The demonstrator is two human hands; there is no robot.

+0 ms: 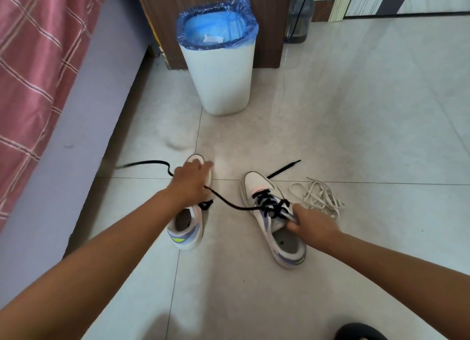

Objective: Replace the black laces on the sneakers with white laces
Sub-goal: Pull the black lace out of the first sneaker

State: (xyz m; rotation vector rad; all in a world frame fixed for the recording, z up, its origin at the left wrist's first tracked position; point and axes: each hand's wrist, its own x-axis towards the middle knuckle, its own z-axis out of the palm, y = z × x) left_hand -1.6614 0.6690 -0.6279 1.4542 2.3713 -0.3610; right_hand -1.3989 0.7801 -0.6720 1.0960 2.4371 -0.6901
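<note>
From the head camera, two sneakers sit on the pale tile floor (356,110). The left sneaker (187,229) is partly under the left hand (190,184), which pulls one black lace (229,203) up and across. Its fingers look curled on the lace, but they are blurry. That lace runs to the right sneaker (273,222), where it is still threaded. The right hand (314,225) grips this shoe's tongue. One pile of white laces (318,196) lies just beside the right shoe. One white bin (221,80) with a blue bag stands farther away.
</note>
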